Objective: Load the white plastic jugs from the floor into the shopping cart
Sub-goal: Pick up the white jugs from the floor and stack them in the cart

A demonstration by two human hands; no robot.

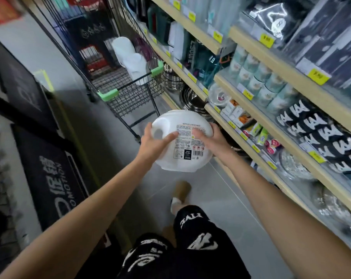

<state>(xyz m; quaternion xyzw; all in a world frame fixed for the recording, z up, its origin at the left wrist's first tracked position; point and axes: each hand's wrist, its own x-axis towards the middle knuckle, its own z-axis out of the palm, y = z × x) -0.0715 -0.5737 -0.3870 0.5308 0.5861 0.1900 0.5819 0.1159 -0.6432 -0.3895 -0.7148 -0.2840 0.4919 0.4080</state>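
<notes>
Left hand point(156, 140) and right hand point(207, 137), arms outstretched, grip the white jug point(180, 163) from either side.

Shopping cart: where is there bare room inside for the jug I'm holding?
Bare wire floor shows at the near end of the shopping cart, between its green-cornered rim and the loaded white jugs. Crowded along the shelf-side wall, where those jugs lean.

I see the grey tiled floor point(220, 198) bearing a black wire shopping cart point(130, 93); two white plastic jugs point(130, 59) lie inside it.
</notes>
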